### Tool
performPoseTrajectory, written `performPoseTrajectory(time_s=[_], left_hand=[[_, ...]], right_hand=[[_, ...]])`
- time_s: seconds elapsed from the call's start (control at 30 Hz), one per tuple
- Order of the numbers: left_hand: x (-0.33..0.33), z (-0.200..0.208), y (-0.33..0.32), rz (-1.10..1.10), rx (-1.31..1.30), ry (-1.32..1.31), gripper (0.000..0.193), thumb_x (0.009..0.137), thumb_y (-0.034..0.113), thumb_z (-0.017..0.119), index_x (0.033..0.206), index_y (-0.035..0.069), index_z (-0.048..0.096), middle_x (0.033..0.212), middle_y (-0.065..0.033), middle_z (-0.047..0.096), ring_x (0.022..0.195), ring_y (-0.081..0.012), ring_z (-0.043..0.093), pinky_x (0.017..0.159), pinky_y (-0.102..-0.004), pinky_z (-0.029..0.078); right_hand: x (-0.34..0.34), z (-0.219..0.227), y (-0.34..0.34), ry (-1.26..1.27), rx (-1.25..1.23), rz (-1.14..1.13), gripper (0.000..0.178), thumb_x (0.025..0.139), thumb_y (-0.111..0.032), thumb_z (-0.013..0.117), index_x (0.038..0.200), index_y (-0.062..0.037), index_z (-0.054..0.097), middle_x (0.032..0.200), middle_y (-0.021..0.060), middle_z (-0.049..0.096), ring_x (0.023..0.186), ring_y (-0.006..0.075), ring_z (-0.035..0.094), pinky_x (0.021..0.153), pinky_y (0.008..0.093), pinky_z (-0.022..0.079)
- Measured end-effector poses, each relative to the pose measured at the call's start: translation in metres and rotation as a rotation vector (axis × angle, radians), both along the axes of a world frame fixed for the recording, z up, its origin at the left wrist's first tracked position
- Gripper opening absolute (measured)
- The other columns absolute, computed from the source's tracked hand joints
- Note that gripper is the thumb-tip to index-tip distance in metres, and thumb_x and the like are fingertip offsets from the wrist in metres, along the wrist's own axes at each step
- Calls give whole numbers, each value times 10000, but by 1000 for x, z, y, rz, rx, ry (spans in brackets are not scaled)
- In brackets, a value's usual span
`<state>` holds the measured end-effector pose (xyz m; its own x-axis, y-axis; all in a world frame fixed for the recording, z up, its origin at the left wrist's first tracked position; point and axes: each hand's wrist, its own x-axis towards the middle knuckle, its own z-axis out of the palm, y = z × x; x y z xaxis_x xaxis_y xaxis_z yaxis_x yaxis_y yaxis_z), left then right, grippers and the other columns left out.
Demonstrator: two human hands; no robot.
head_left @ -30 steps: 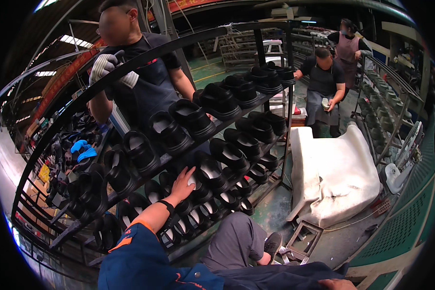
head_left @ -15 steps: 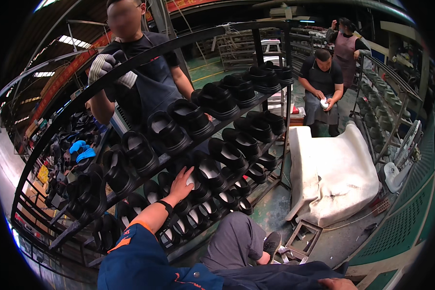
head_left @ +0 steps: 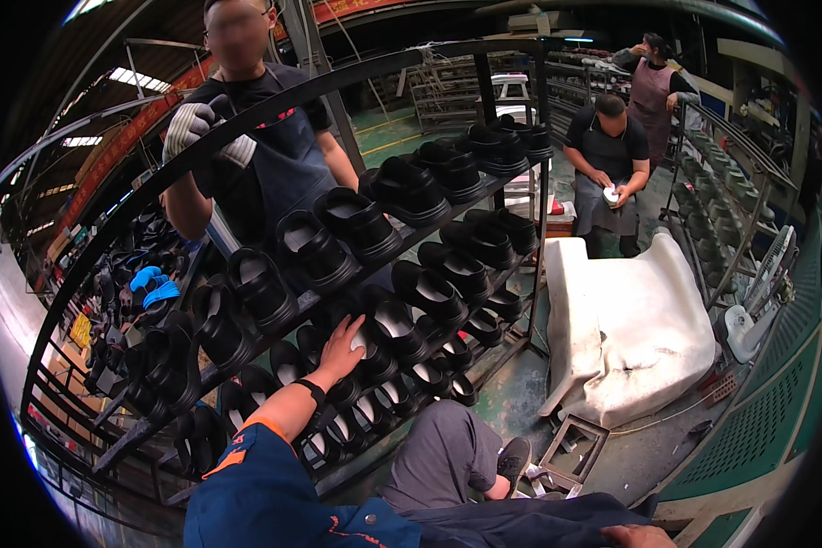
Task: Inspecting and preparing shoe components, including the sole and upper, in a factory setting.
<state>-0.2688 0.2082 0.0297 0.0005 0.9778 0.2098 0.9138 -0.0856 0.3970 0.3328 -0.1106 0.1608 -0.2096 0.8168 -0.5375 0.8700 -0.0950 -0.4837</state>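
Note:
My left hand (head_left: 341, 353) reaches into a black metal rack (head_left: 292, 321) lined with black shoes. Its fingers are stretched and apart, resting at the opening of a black shoe (head_left: 380, 364) on a middle tier; the fingertips partly hide that shoe's pale insole. At the lower edge, my right hand (head_left: 637, 536) lies flat by the dark cloth over my lap, holding nothing I can see. More black shoes (head_left: 358, 222) stand in a row on the tier above.
Behind the rack stands a co-worker (head_left: 279, 155) with a gloved hand (head_left: 188, 130) near its top bar. A white draped seat (head_left: 630, 333) and a metal frame (head_left: 575, 449) are on my right. Farther back, a seated person (head_left: 612, 146) handles a small white thing (head_left: 610, 194).
My hands look unmoved. The co-worker behind the rack has shifted slightly, and the rack's upper shoes sit slightly farther left. A person far back has brought a raised hand to the face.

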Motion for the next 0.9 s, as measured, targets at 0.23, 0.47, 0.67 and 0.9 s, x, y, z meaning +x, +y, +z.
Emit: performPoseTrajectory(time_s=[0.23, 0.47, 0.67, 0.9], left_hand=[[-4, -2, -2, 13, -17, -12, 780, 798, 211, 618, 1516, 314, 332, 1556, -180, 319, 1402, -384, 355, 1114, -480, 356], [-5, -5, 2, -15, 73, 98, 783, 786, 154, 608, 1513, 286, 348, 1557, -191, 313, 1295, -384, 482, 999, -403, 477], [-1, -2, 2, 3, -12, -18, 781, 791, 204, 625, 1512, 303, 341, 1551, -183, 325, 1396, -384, 363, 1118, -473, 355], [-5, -5, 3, -13, 83, 98, 779, 786, 163, 609, 1510, 295, 354, 1554, -190, 323, 1070, -336, 627, 938, -389, 498]], right_hand=[[0, -2, 2, 10, 13, 8, 460, 868, -333, 674, 1232, -59, 603, 962, 204, 691, 923, 382, 659, 805, 461, 520], [0, -3, 0, 10, 12, 1, 461, 867, -332, 675, 1232, -59, 606, 968, 205, 693, 929, 382, 659, 810, 462, 519], [0, -2, 1, 2, 5, -4, 457, 868, -328, 674, 1230, -57, 610, 981, 204, 699, 946, 376, 663, 822, 455, 522], [1, -3, 0, 8, 3, -7, 460, 869, -329, 674, 1231, -53, 611, 985, 199, 703, 947, 367, 668, 824, 449, 524]])
